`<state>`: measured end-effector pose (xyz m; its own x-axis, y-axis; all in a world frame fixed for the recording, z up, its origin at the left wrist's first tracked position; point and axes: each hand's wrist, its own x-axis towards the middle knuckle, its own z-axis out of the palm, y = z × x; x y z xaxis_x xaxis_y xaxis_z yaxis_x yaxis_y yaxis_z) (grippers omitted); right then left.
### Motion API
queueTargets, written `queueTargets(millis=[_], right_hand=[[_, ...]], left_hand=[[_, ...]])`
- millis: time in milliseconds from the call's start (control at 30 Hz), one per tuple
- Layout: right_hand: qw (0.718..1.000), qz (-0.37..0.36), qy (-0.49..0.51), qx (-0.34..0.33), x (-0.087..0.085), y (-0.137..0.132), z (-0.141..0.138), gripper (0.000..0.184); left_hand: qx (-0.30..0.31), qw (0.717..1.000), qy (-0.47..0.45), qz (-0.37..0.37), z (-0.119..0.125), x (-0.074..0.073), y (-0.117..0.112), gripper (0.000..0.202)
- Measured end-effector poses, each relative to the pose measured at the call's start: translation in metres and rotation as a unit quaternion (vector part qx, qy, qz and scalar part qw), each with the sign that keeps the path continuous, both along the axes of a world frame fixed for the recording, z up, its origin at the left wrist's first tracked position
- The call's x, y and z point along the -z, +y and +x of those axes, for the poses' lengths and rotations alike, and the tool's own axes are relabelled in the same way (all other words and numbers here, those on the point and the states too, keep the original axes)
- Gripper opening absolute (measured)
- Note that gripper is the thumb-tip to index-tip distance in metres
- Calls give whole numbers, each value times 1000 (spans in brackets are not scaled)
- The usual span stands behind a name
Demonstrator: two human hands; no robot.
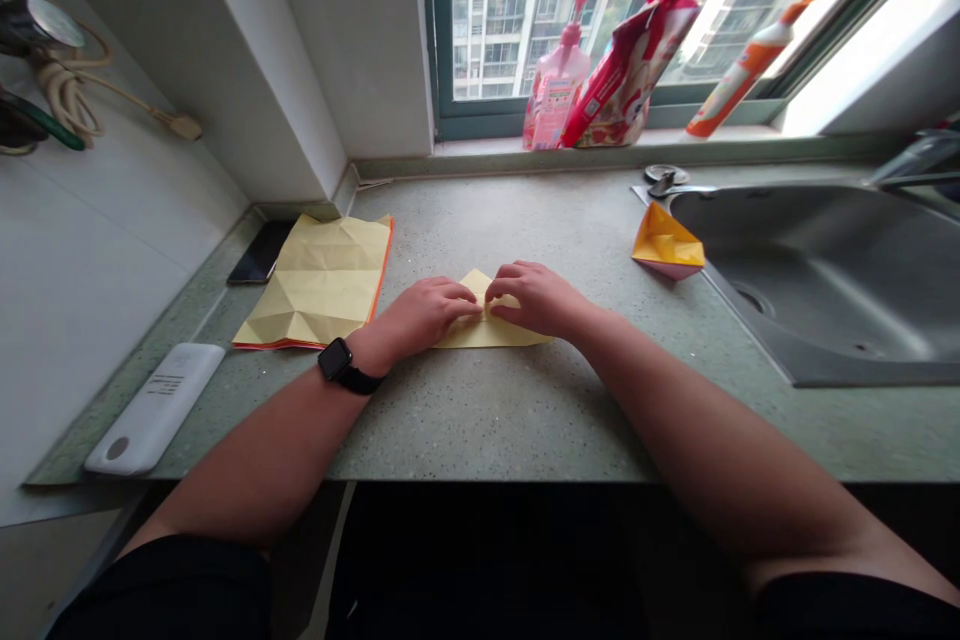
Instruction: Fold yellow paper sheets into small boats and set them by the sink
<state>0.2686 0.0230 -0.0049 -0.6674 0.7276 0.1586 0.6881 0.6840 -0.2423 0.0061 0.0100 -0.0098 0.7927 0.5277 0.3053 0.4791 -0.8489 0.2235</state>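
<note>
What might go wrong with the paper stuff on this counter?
The folded yellow-and-pink paper sits right by the steel sink, so a small bump might knock it in, and it might get soggy if the sink is wet.

The left hand and right hand are pressing the folded yellow paper between them, so if it slips, the crease might come out crooked.

Home kitchen, high-rise apartment: stainless steel sink (817, 270) right of the right hand (536, 300); speckled stone countertop (480, 420) beneath it; pink pump bottle (556, 85) on the windowsill (720, 142) ahead; residential towers (487, 10) beyond the glass.
</note>
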Motion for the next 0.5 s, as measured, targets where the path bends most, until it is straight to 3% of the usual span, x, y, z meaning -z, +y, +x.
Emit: queueTargets(millis=[333,500], right_hand=[[999,-18,-18,39,5,-1,-12,25],[997,-52,-1,56,2,-1,0,37]], left_hand=[[2,1000,17,-17,0,4,1,28],[-17,999,26,-35,3,-3,-6,27]])
